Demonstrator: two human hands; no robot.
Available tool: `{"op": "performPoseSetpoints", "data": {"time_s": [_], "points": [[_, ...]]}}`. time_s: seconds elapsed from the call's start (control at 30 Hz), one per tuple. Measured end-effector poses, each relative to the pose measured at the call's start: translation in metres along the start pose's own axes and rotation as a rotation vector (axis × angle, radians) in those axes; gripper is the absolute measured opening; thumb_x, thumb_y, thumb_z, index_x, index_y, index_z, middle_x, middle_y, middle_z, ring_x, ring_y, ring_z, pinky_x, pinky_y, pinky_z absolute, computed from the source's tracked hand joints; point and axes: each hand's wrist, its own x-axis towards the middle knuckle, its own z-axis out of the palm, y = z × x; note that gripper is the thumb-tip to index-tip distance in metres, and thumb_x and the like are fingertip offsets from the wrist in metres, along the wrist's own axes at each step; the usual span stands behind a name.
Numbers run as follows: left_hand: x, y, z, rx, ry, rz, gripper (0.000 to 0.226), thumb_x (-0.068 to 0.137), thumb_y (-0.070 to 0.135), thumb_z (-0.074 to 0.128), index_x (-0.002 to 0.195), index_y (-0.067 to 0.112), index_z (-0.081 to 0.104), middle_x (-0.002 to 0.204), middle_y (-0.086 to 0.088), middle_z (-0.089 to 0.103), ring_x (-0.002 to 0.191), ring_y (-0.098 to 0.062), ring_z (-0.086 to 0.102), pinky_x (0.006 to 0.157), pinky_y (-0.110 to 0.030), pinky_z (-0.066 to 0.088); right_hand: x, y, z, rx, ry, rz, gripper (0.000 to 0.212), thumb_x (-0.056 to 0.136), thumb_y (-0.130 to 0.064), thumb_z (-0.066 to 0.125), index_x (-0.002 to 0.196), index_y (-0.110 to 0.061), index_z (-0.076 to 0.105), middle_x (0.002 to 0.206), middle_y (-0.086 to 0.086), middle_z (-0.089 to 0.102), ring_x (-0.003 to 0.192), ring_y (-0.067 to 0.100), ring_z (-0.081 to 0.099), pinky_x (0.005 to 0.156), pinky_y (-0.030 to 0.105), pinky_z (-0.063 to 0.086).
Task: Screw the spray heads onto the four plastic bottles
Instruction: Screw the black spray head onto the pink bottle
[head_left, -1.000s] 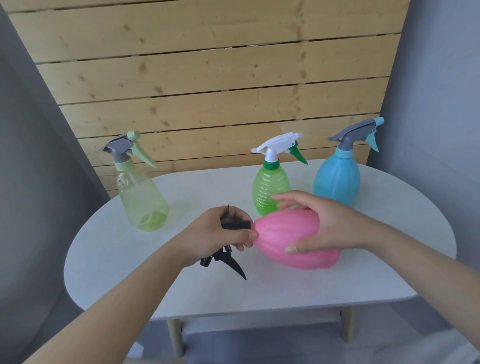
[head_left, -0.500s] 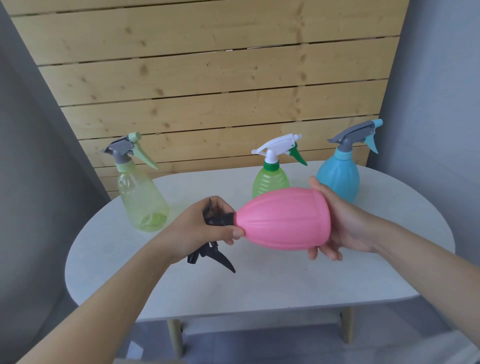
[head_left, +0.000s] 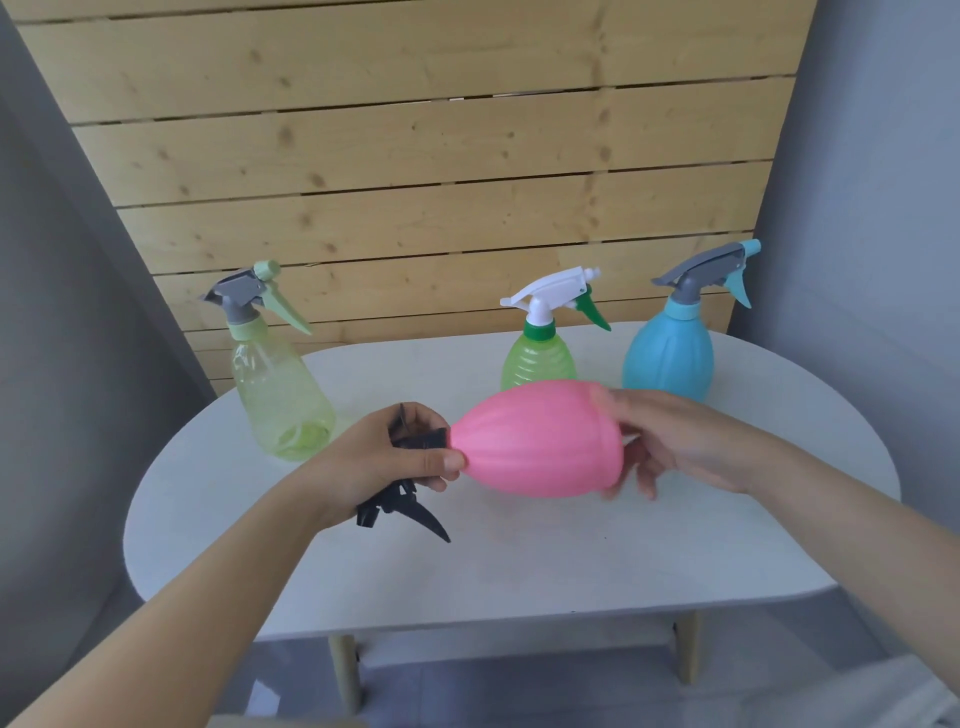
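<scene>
A pink ribbed bottle (head_left: 540, 441) lies sideways in the air above the table, its neck pointing left. My left hand (head_left: 384, 457) grips the black spray head (head_left: 402, 512) at that neck; the black trigger hangs below my fingers. My right hand (head_left: 660, 441) holds the bottle's base end, fingers blurred. Three bottles stand at the back with spray heads on: a pale yellow-green one (head_left: 283, 389) at the left, a green one (head_left: 537, 358) in the middle, a blue one (head_left: 667, 353) at the right.
The white oval table (head_left: 519, 571) stands against a wooden slat wall (head_left: 415, 156), with grey walls on both sides. The green and blue bottles stand close behind the pink one.
My right hand has shifted from the bottle's side to its base end and turned it. The pink bottle has risen and levelled out. My left hand stays on the black spray head.
</scene>
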Motion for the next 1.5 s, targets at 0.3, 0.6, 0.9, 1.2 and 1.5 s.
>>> {"op": "performPoseSetpoints", "data": {"time_s": [0.3,0.6,0.9,1.2,1.5], "points": [[0.007,-0.004,-0.003,-0.129,-0.013,-0.067,0.032,0.064,0.022,0.079,0.087,0.008,0.062,0.067,-0.004,0.07,0.059,-0.014,0.066,0.059,-0.019,0.053,0.002,0.004,0.004,0.135,-0.047,-0.055,0.071,0.076,-0.042,0.07,0.137,-0.032,0.036,0.127,0.003,0.057,0.105,0.023,0.065,0.074,0.041,0.057],[0.005,-0.004,-0.002,-0.064,-0.025,0.015,0.047,0.052,0.025,0.086,0.086,0.01,0.057,0.07,-0.004,0.071,0.06,-0.017,0.066,0.058,-0.02,0.052,0.004,0.004,0.009,-0.2,0.114,0.036,0.068,0.071,-0.076,0.045,0.108,-0.021,0.061,0.084,0.002,0.074,0.074,0.023,0.072,0.061,0.034,0.059],[0.004,-0.003,-0.004,-0.025,-0.021,-0.004,0.048,0.053,0.032,0.084,0.086,0.008,0.059,0.071,-0.005,0.074,0.063,-0.015,0.068,0.058,-0.019,0.053,0.002,-0.001,0.01,-0.067,0.095,-0.145,0.059,0.067,-0.043,0.069,0.122,-0.03,0.051,0.1,0.002,0.066,0.077,0.02,0.069,0.052,0.033,0.056],[0.002,0.001,-0.005,0.032,0.015,-0.003,0.051,0.051,0.041,0.084,0.085,0.012,0.061,0.074,-0.005,0.075,0.063,-0.013,0.067,0.057,-0.023,0.051,0.002,-0.002,0.009,-0.064,0.115,-0.255,0.07,0.051,-0.042,0.082,0.115,-0.043,0.052,0.117,0.002,0.057,0.098,0.016,0.064,0.072,0.039,0.059],[-0.008,0.011,-0.005,0.188,0.044,0.095,0.049,0.055,0.036,0.087,0.084,0.01,0.056,0.068,-0.004,0.074,0.058,-0.012,0.066,0.043,-0.014,0.044,0.009,0.007,0.015,0.131,0.09,-0.14,0.057,0.054,-0.049,0.075,0.106,-0.03,0.063,0.095,0.003,0.07,0.079,0.034,0.069,0.055,0.033,0.055]]}}
